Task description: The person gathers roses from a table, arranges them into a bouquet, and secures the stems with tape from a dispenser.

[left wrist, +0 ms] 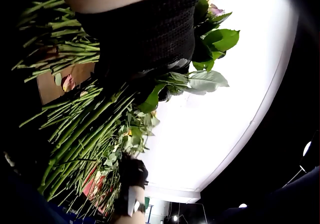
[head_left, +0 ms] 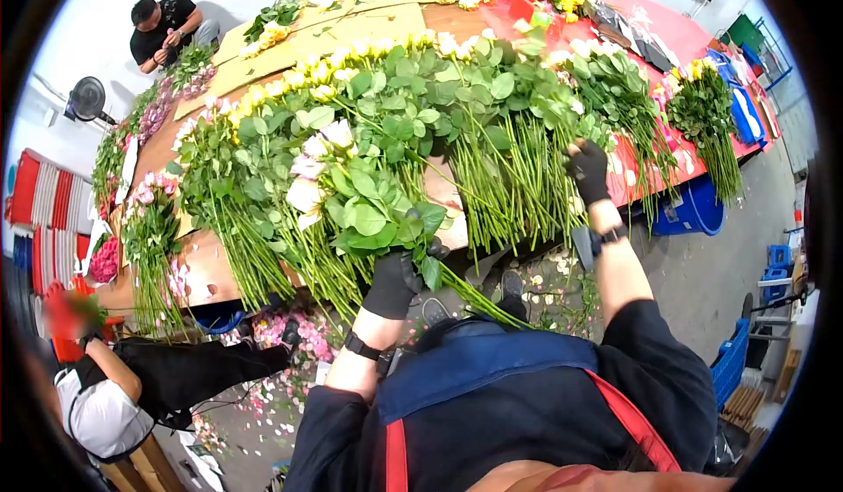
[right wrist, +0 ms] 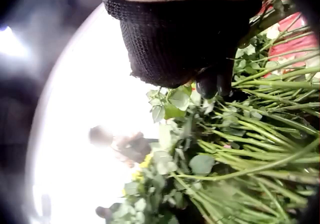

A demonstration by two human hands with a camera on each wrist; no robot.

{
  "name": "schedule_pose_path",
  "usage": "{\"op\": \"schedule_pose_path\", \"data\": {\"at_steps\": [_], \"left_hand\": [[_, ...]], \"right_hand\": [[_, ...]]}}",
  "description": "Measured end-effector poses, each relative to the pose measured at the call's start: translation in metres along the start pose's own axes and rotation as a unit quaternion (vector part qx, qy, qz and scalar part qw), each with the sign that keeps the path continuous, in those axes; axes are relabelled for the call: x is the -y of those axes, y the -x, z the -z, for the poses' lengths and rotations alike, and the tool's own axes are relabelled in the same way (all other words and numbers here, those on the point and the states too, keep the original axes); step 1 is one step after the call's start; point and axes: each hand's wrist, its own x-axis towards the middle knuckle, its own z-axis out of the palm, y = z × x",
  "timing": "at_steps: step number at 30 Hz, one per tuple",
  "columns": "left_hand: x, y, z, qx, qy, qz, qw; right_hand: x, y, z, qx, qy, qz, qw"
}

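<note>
My left hand [head_left: 394, 283], in a black fingerless glove, grips a small bunch of pale pink and cream roses [head_left: 307, 195]. Their leaves cover part of the fingers, and the stems [head_left: 479, 297] slant down to the right below the hand. On the other side, my gloved right hand [head_left: 587, 172] is curled round a rose stem over the edge of a large heap of stems [head_left: 514, 189]. A blurred yellow-green rose head [head_left: 531, 31] shows beyond it. In the right wrist view, dark fingertips [right wrist: 207, 85] bend down close over leaves and green stems [right wrist: 250, 139].
Bundled roses line the table [head_left: 206, 268]. Red sheeting [head_left: 623, 189] lies at its right, with a blue bucket [head_left: 689, 207] below. One person [head_left: 167, 31] is at the far left, another [head_left: 114, 395] stands near left. Petals litter the floor [head_left: 263, 404].
</note>
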Motion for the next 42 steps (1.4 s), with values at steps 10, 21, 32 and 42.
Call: {"op": "schedule_pose_path", "data": {"at_steps": [10,21,32,42], "left_hand": [[-0.027,0.041,-0.039,-0.092,0.027,-0.034,0.995],[-0.019,0.060,0.065,0.102,0.101,-0.106,0.984],[-0.049,0.132,0.003,0.024,-0.126,-0.138,0.982],[-0.028,0.093,0.038,0.065,0.077,-0.207,0.973]], "right_hand": [[0.121,0.189,-0.078,0.232,-0.066,-0.139,0.961],[0.110,0.233,-0.162,0.430,0.148,0.034,0.890],[0.109,0.221,-0.174,0.551,0.272,0.304,0.728],[0.031,0.051,-0.200,0.313,0.310,0.187,0.878]]}}
